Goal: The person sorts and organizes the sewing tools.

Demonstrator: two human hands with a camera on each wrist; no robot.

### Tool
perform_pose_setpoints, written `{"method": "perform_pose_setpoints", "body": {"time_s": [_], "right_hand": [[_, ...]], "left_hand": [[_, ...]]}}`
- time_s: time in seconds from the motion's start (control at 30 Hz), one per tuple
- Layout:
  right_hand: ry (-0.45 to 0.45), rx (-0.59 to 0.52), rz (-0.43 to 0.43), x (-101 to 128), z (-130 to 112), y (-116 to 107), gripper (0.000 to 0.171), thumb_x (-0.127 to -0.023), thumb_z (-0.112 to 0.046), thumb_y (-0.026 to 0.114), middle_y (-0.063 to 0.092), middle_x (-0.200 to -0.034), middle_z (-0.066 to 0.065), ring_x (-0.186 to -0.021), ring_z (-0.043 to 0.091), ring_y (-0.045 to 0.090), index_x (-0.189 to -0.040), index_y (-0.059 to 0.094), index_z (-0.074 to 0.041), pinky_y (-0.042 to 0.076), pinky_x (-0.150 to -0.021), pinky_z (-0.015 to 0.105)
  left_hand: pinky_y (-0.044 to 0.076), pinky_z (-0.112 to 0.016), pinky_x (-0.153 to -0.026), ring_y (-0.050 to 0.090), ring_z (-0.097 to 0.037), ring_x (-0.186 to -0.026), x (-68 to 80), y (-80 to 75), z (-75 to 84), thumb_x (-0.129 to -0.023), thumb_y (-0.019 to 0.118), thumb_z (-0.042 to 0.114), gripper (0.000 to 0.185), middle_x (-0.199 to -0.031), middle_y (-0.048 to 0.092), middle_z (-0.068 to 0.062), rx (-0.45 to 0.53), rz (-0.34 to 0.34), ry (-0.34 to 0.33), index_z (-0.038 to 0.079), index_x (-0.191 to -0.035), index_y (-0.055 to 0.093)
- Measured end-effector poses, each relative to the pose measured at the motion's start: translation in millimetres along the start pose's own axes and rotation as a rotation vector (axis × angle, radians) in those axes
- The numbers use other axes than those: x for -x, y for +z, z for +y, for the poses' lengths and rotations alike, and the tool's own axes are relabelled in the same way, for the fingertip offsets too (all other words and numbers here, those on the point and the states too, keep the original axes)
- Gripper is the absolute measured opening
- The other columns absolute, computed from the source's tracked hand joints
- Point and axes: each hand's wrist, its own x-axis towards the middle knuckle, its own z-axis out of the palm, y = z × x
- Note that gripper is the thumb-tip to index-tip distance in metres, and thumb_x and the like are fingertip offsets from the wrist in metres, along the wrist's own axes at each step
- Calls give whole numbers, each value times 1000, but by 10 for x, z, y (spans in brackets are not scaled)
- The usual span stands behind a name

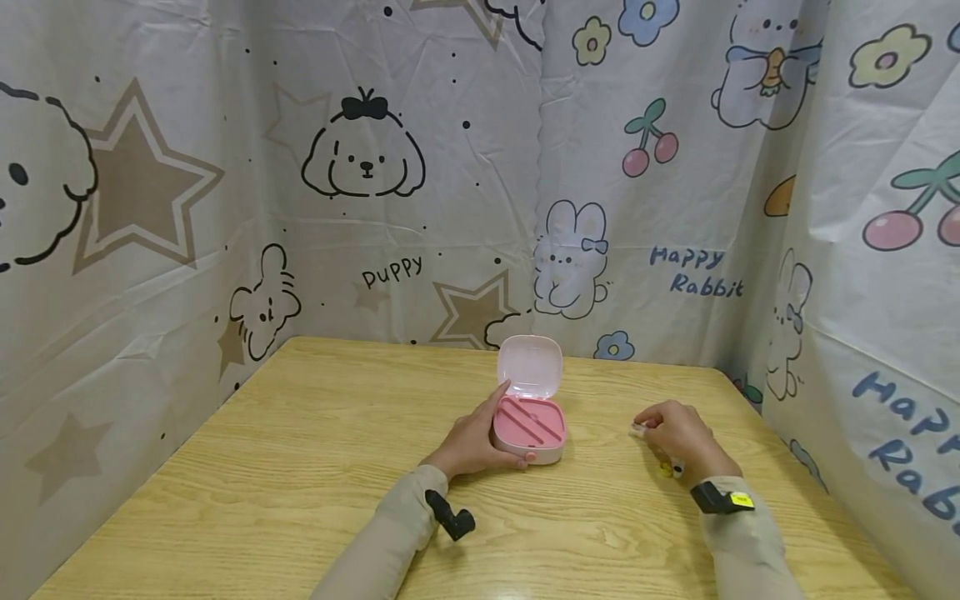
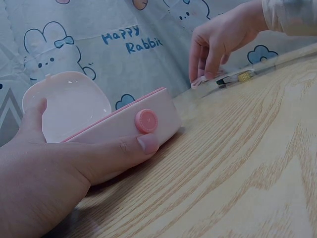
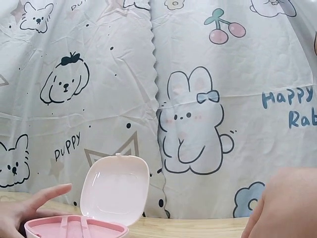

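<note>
Head view: left hand point(image 1: 472, 443) grips the base of the open pink case point(image 1: 528, 429) mid-table point(image 1: 300, 467), lid upright; right hand point(image 1: 675, 433) has its fingertips curled, pinching a small pink-white item point(image 2: 200, 81) off the tabletop to the case's right. Judgement: keep the base pinned flat, secure the pinch before lifting. A thin pen-like piece point(image 2: 237, 78) lies just beside those fingers.

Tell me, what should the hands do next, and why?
Probably the right hand should lift the small thing it pinches on the table toward the pink box. The box lies open, lid up, and the left hand grips it.
</note>
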Motion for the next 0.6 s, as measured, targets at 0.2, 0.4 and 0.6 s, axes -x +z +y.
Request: {"method": "perform_pose_setpoints", "body": {"time_s": [0.2,0.4,0.6], "right_hand": [[-114,72,36,0,-38,-50,28,-90,1,66,68,-100,11,-89,29,58,-116,77,-1,50,-79,49],[-208,91,71,0,-77,-82,24,-91,1,68,71,-99,13,-90,30,63,-113,77,1,53,-78,52],[-219,91,85,-16,-110,-88,25,-93,-1,68,71,-100,14,-91,30,63,-116,76,3,53,-78,49]], "left_hand": [[31,-55,-116,36,-28,-147,2,1,-1,-69,93,57,131,-166,32,-2,-6,2,2,36,-167,9],[31,-57,-116,36,-28,-147,-3,6,-9,-69,93,58,131,-166,32,-1,-7,1,-2,38,-167,8],[32,-56,-116,36,-28,-147,-10,10,-15,-68,93,58,132,-166,32,-1,-2,1,-9,36,-167,9]]}}
